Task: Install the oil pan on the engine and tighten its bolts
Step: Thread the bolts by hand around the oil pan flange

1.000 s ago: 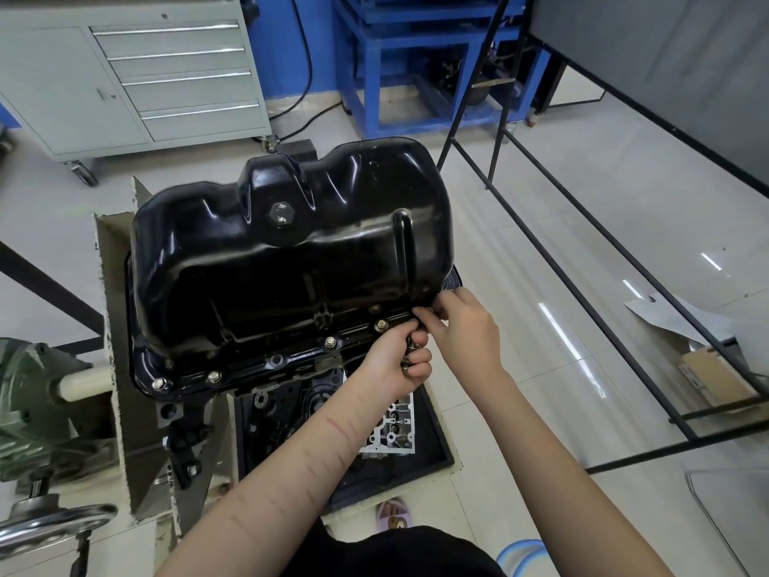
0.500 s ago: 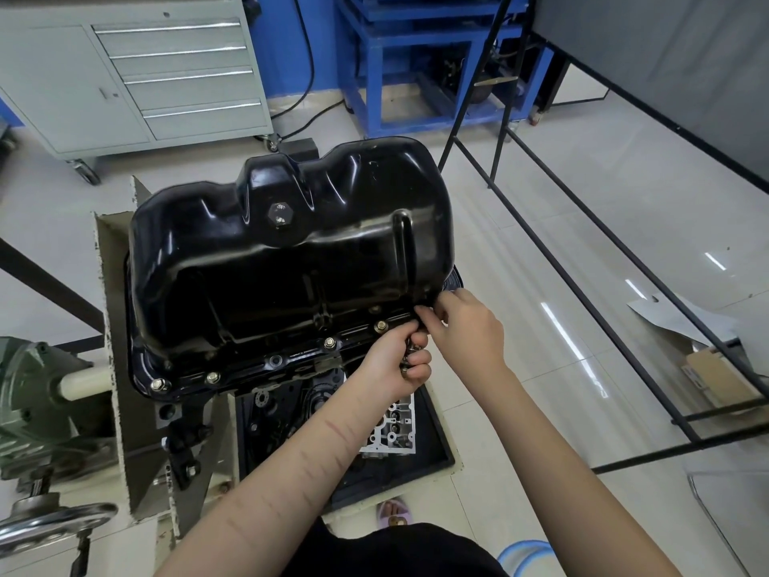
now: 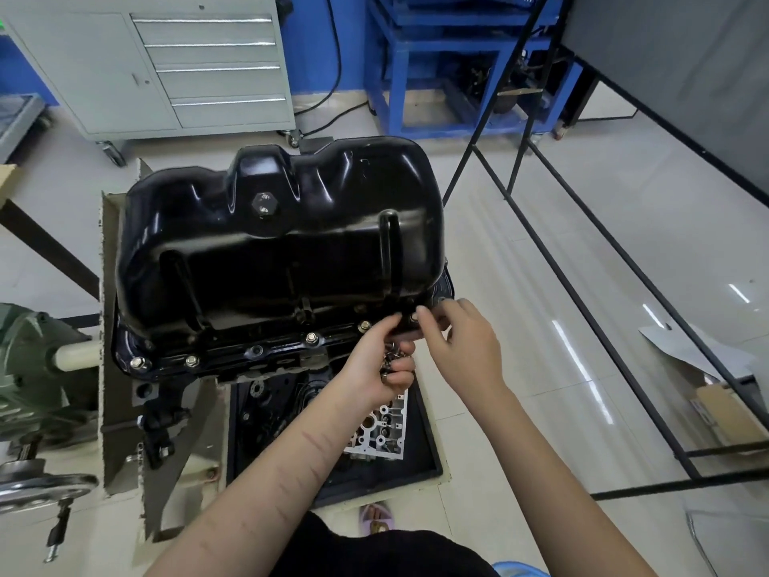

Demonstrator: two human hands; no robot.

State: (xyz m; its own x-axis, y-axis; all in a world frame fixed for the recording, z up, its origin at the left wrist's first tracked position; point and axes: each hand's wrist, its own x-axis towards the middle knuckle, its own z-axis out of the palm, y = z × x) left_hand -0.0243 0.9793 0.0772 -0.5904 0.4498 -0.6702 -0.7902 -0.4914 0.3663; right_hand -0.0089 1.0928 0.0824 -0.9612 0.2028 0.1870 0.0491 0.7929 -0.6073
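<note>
A glossy black oil pan sits upside-up on the engine, which hangs on a stand. Several bolts stand in the pan's near flange. My left hand is curled below the flange's right end and holds a cluster of loose bolts. My right hand reaches to the flange's right corner, its fingertips pinching a bolt at a hole there.
A black floor tray with engine parts lies under the engine. The stand's green gearbox and handwheel are at the left. A black metal frame stands to the right. A grey tool cabinet is behind.
Both hands stay at the flange's right corner; my right fingers have shifted slightly on the bolt. The pan has not moved.
</note>
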